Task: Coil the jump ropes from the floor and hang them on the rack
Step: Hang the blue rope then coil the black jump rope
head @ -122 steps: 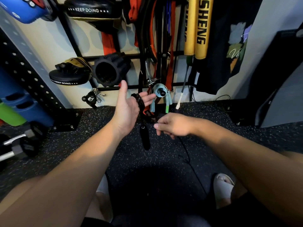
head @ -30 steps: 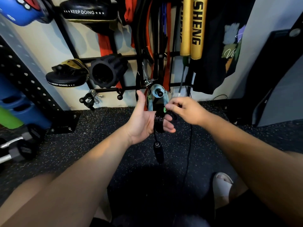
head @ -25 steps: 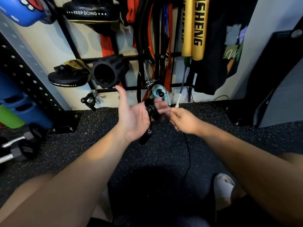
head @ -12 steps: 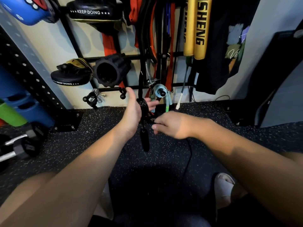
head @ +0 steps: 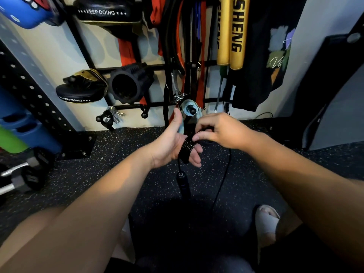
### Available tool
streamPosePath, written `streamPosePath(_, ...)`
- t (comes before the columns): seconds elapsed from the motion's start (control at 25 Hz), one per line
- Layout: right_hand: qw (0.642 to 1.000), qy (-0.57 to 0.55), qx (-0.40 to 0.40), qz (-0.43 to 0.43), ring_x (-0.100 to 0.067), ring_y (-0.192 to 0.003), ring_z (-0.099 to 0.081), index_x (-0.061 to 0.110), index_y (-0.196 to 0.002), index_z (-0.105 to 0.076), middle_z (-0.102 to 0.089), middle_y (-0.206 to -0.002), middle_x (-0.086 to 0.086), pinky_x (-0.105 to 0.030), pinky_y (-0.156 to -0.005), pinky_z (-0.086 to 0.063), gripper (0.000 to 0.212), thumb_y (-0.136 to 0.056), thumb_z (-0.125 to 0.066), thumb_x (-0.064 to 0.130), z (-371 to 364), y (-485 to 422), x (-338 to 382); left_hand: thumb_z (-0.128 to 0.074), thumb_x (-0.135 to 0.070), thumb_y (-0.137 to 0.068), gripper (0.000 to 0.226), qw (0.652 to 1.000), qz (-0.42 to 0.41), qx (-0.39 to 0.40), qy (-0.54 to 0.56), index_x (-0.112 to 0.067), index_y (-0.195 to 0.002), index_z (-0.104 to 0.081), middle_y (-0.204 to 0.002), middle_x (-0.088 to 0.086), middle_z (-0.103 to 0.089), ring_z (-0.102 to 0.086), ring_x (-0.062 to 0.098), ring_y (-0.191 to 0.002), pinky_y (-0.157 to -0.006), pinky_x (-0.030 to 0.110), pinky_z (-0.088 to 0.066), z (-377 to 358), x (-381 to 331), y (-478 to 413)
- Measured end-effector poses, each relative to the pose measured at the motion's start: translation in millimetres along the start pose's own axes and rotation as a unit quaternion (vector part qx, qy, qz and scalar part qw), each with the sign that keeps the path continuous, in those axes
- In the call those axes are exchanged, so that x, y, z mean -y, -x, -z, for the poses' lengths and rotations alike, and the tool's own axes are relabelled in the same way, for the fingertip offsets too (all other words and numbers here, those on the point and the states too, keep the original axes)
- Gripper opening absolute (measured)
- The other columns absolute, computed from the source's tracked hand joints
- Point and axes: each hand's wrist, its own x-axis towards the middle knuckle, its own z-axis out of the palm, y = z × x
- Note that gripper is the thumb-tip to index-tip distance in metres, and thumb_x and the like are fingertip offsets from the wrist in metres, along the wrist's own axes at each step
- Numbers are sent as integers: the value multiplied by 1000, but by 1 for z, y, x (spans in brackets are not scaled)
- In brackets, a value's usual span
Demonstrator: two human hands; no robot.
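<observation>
A black jump rope (head: 187,147) is wound in several tight loops round the straight fingers of my left hand (head: 173,143), palm up and thumb raised. One black handle (head: 182,185) dangles below that hand. My right hand (head: 218,132) pinches the rope just above the coil, and the loose cord (head: 223,176) runs from it down to the speckled floor. The black wall rack (head: 157,104) with knobbed pegs stands straight ahead behind my hands.
The rack carries focus pads (head: 78,91), a black foam roller (head: 130,85), resistance bands (head: 185,56), gold padded sticks (head: 232,32) and a light blue hand gripper (head: 190,111). Dumbbells (head: 21,178) lie at the left. My sandalled foot (head: 266,219) is at the lower right.
My right hand rose from beneath my left hand to above its fingers, bringing the cord over the coil. My left palm turned upward again.
</observation>
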Motion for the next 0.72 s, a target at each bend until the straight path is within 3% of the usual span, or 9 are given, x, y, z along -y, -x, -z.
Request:
streamPosePath(0.16,994,-69,-25,-82,-14,-62,-55,19,-88,-65,-62,-71,-4,-25,-60,-44,29,-96,-55,45,-12,2,-9,7,-96,-65,121,992,-19,21,126,-4,-77,-70,-57,9,-64,-69,33,-66,-93,43,-48,4,-6,5)
streamPosePath(0.28,972,-169,-21,-161,-8,-49,-45,16,-88,-56,-49,-61,-1,-27,-50,-43,28,-104,-43,36,-25,6,-16,5,-99,-64,120,976,-69,-8,205,-5,-76,-69,-55,6,-60,-68,31,-67,-89,39,-48,7,-5,7)
streamPosePath(0.44,954,-197,61,-217,-14,-55,-49,26,-94,-52,-46,-63,0,-31,-56,-54,28,-106,-32,42,-46,8,-15,-11,-102,-64,115,934,-151,-61,318,-5,-96,-65,-75,6,-70,-69,31,-88,-97,40,-53,14,2,7)
streamPosePath(0.56,935,-203,146,-252,-15,-59,-49,19,-99,-55,-43,-67,1,-37,-64,-57,28,-107,-33,35,-54,8,-14,-14,-100,-67,119,897,-218,-104,370,-2,-118,-59,-100,12,-72,-65,33,-113,-114,48,-41,23,1,8)
streamPosePath(0.64,928,-190,189,-258,-14,-60,-48,18,-102,-55,-43,-69,0,-32,-59,-54,27,-108,-34,32,-56,8,-7,-9,-98,-70,127,885,-233,-138,379,3,-135,-49,-120,17,-70,-60,33,-127,-115,48,-39,30,-1,8)
streamPosePath(0.72,946,-123,208,-218,-14,-70,-51,18,-109,-58,-50,-77,3,-24,-59,-46,30,-108,-33,34,-52,6,7,-1,-96,-72,130,893,-225,-164,354,5,-144,-39,-134,20,-64,-57,32,-132,-116,47,-35,35,1,5)
